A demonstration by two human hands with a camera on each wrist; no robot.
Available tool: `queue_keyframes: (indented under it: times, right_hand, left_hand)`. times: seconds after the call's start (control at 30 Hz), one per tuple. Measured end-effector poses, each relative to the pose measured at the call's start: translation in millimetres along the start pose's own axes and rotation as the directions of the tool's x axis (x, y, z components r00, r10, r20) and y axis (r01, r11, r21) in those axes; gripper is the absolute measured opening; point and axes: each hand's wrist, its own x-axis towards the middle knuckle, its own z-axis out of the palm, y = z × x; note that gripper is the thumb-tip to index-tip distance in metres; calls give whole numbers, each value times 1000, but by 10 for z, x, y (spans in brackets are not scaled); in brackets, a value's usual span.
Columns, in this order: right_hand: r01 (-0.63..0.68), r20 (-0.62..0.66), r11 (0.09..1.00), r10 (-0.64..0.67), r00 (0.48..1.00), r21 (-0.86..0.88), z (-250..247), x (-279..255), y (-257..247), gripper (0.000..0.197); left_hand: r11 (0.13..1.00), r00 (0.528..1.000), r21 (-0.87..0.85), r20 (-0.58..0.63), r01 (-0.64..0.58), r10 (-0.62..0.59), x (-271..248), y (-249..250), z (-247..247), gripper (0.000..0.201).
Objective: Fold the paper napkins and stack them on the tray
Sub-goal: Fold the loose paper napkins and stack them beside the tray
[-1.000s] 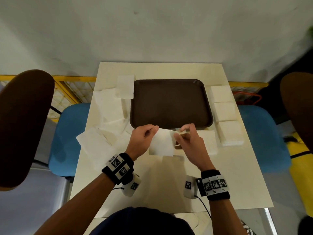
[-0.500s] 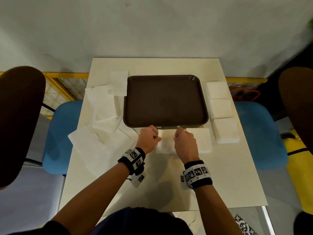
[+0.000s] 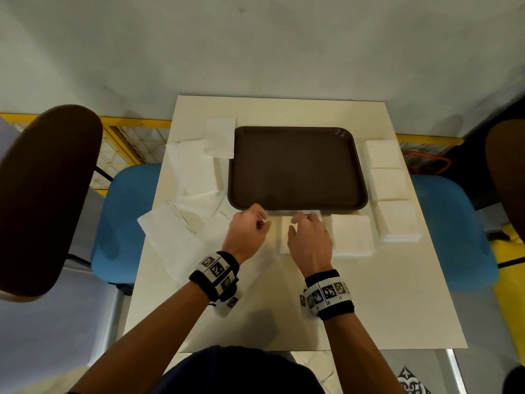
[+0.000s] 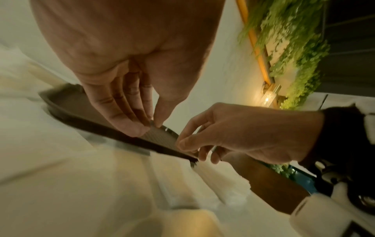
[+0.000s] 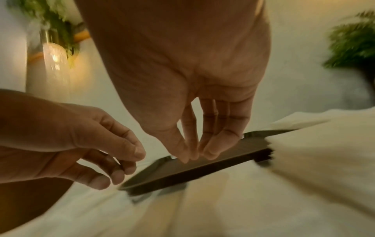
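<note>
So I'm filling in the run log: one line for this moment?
phase: folding | napkin: on table before tray | left hand, right hand: over napkin, grip unclear | tray: no napkins

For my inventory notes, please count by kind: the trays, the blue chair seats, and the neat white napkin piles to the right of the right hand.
Dark brown rectangular plastic tray: 1
Blue chair seats: 2
Neat square piles of white paper napkins: 4
Total: 7
</note>
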Motion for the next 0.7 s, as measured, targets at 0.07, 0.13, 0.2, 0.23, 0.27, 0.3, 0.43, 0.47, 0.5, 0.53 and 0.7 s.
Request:
queue_keyframes:
  times: [0.07,0.13,0.2,0.23,0.27,0.3,0.43,0.47,0.5,0.53,0.7]
  right_hand:
    - [59,8,996,-60,998,71,30,-96,-216,24]
    - [109,24,986,-112,993,124,109,-186,-458,22]
    - [137,46,977,-146,988,162,212,-252,-669,23]
    - [147,59,974,-159,985,173,269,-273,-760,24]
    - [153,74,973,-168,983,175,325,-293,-839,27]
    - [153,91,974,-170,981,169,386,-306,-908,31]
    - [128,190,988,-143,971,92,641,-342,-1129,56]
    - [121,214,991,-132,968,61,699,-345,-1164,63]
    - [110,232,993,-117,966,41,751,-345,-1192,69]
    - [91,244,995,-99,965,42,792,-341,-1209,74]
    - [22,252,994,-49,966,109,855,-298,-1247,68]
  left_hand:
    - [999,998,9,-52,31,-31,-106,-143,-265,7]
    - [997,992,34,-107,67,-63,-223,-355,-522,5]
    - [992,988,90,-135,86,-73,-327,-605,-727,4]
    - [988,987,123,-144,95,-76,-374,-730,-803,4]
    - [982,985,155,-153,105,-81,-417,-846,-863,6]
    - [975,984,187,-155,117,-88,-456,-954,-904,10]
    - [921,982,343,-53,187,-179,-604,-1212,-889,55]
    - [911,981,367,-30,191,-194,-628,-1228,-872,64]
    - [910,980,368,-19,189,-196,-638,-1239,-856,69]
    - [916,980,354,-13,189,-198,-637,-1239,-845,70]
    - [943,970,243,29,227,-241,-556,-1205,-843,63]
